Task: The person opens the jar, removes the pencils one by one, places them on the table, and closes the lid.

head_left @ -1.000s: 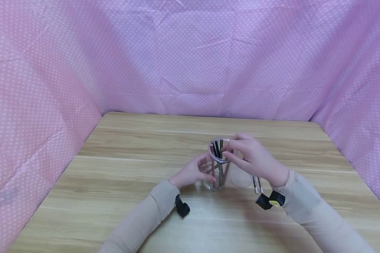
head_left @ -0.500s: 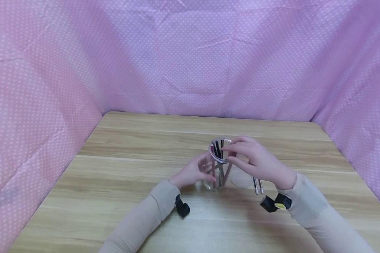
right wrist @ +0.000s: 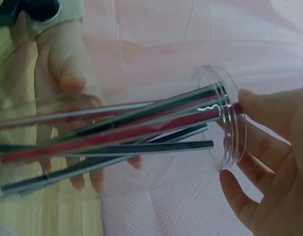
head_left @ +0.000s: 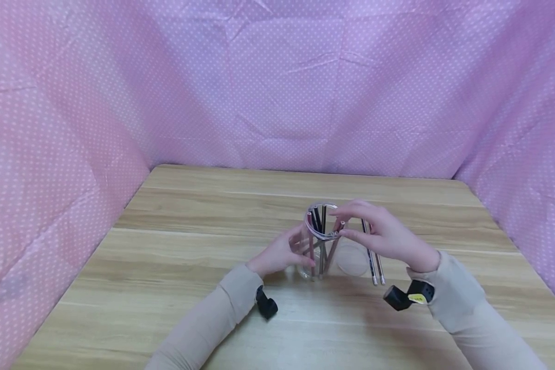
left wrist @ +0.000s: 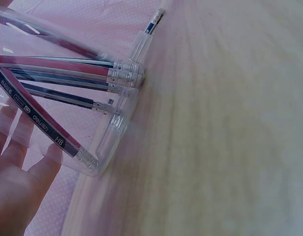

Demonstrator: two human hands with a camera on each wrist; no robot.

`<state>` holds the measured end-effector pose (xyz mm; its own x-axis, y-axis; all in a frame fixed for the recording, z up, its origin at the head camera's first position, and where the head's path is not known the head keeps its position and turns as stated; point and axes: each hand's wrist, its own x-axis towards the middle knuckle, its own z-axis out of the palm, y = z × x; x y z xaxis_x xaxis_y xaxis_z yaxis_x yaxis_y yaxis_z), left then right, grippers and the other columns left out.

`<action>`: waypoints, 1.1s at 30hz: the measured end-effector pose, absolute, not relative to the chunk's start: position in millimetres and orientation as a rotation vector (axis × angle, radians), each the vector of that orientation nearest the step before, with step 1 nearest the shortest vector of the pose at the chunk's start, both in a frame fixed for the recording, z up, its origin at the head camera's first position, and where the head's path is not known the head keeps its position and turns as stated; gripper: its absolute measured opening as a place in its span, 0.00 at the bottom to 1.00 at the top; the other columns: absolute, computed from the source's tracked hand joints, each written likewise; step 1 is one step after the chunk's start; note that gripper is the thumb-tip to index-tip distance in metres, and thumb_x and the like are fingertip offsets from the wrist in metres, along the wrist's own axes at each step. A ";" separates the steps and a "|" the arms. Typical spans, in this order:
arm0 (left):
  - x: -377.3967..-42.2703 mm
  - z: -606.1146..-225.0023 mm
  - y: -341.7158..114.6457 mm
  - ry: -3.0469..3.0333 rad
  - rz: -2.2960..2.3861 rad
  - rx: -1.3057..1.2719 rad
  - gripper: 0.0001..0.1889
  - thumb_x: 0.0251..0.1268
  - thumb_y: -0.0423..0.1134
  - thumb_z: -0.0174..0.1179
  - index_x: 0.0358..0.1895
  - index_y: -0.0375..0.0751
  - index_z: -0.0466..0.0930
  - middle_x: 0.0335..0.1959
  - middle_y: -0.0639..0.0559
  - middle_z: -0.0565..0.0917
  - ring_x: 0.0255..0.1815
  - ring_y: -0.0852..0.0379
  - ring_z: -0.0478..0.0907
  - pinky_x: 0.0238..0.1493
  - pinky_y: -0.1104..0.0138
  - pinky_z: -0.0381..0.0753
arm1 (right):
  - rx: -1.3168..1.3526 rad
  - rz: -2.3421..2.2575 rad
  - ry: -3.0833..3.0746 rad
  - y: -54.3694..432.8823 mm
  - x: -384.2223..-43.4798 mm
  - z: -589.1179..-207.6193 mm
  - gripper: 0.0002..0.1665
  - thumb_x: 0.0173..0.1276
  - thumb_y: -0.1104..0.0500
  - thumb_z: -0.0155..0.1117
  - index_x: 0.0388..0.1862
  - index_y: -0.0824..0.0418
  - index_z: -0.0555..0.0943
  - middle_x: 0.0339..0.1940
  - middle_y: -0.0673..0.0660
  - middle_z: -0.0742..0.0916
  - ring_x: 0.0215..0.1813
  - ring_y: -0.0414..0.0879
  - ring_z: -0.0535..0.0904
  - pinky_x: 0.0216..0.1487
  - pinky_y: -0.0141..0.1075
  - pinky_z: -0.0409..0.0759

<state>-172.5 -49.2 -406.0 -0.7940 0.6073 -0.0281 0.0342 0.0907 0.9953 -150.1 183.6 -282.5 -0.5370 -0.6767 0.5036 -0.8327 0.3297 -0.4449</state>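
A clear plastic jar [head_left: 322, 237] stands on the table with several dark and red pencils [head_left: 322, 220] leaning inside it. My left hand [head_left: 281, 253] holds the jar's left side, its fingers curled round the wall. In the left wrist view, the pencils' eraser ends [left wrist: 119, 77] rest at the jar's bottom. My right hand [head_left: 386, 235] is at the right of the rim, thumb and fingers spread apart. Between them shows the top of a red pencil [head_left: 335, 242] that leans on the rim. The right wrist view has my thumb by this red pencil's end [right wrist: 234, 109].
A round clear lid [head_left: 353, 260] lies on the wooden table [head_left: 203, 205] just right of the jar. Two pencils [head_left: 376, 267] lie beside the lid, partly under my right hand. Pink dotted cloth [head_left: 277, 103] hangs round the table's back and sides.
My right hand has drawn back slightly to the right, its fingers parting from the red pencil, which now leans against the rim's right side. The left hand has stayed put.
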 end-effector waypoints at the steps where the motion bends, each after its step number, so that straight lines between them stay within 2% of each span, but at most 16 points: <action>1: -172.5 -406.2 -49.4 1.944 1.745 0.634 0.50 0.44 0.31 0.72 0.72 0.61 0.55 0.73 0.55 0.62 0.72 0.49 0.60 0.72 0.56 0.60 | 1.353 1.022 -2.382 183.3 -150.0 -282.5 0.27 0.53 0.75 0.66 0.54 0.66 0.76 0.37 0.50 0.86 0.45 0.39 0.80 0.50 0.26 0.74; 8: -170.8 -404.4 -50.7 1.956 1.730 0.627 0.50 0.44 0.31 0.72 0.73 0.61 0.55 0.73 0.55 0.62 0.72 0.49 0.60 0.72 0.54 0.59 | 1.274 1.164 -2.436 182.3 -151.2 -285.6 0.26 0.53 0.75 0.67 0.53 0.67 0.77 0.35 0.50 0.87 0.44 0.35 0.79 0.53 0.21 0.72; 13: -170.4 -402.6 -51.4 1.949 1.737 0.624 0.50 0.45 0.30 0.71 0.73 0.59 0.55 0.73 0.54 0.62 0.72 0.48 0.60 0.72 0.54 0.59 | 1.278 1.195 -2.412 180.2 -151.6 -285.2 0.18 0.52 0.76 0.67 0.43 0.65 0.83 0.37 0.55 0.87 0.46 0.33 0.79 0.53 0.22 0.74; 16: -171.2 -403.0 -52.0 1.945 1.743 0.627 0.50 0.45 0.30 0.71 0.73 0.57 0.55 0.73 0.54 0.62 0.72 0.48 0.60 0.72 0.55 0.59 | 1.260 1.255 -2.397 178.3 -151.1 -283.3 0.14 0.54 0.76 0.65 0.39 0.65 0.84 0.39 0.55 0.87 0.49 0.33 0.78 0.54 0.22 0.74; 22: -173.7 -403.8 -52.9 1.942 1.741 0.639 0.50 0.45 0.30 0.71 0.73 0.57 0.55 0.73 0.54 0.61 0.72 0.49 0.59 0.72 0.55 0.59 | 1.168 1.653 -2.259 172.6 -149.5 -278.0 0.12 0.65 0.77 0.50 0.41 0.68 0.79 0.42 0.46 0.86 0.46 0.35 0.81 0.51 0.25 0.79; 25: -175.5 -404.3 -52.5 1.934 1.746 0.646 0.49 0.45 0.30 0.71 0.72 0.58 0.56 0.73 0.54 0.62 0.73 0.49 0.59 0.72 0.55 0.59 | 1.183 1.881 -2.039 168.6 -152.7 -276.7 0.12 0.72 0.72 0.45 0.44 0.66 0.77 0.39 0.47 0.86 0.43 0.38 0.83 0.48 0.29 0.82; 29: -176.9 -404.8 -52.1 1.943 1.744 0.639 0.49 0.44 0.29 0.72 0.72 0.59 0.57 0.72 0.55 0.63 0.72 0.49 0.60 0.72 0.54 0.59 | 1.155 2.032 -1.816 165.7 -159.1 -276.8 0.11 0.75 0.61 0.45 0.50 0.57 0.74 0.36 0.49 0.86 0.39 0.40 0.85 0.44 0.32 0.85; 33: -176.9 -405.1 -51.8 1.950 1.742 0.642 0.48 0.43 0.29 0.72 0.71 0.58 0.59 0.72 0.55 0.64 0.72 0.50 0.60 0.73 0.54 0.58 | 1.075 2.149 -1.720 166.3 -162.6 -277.1 0.14 0.74 0.60 0.46 0.53 0.56 0.75 0.32 0.51 0.86 0.36 0.42 0.85 0.42 0.35 0.86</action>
<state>-176.9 -51.8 -405.1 -0.7924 0.6096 -0.0213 0.0473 0.0963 0.9942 -162.6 166.3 -277.1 -0.7201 -0.2849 0.6327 -0.5549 -0.3111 -0.7716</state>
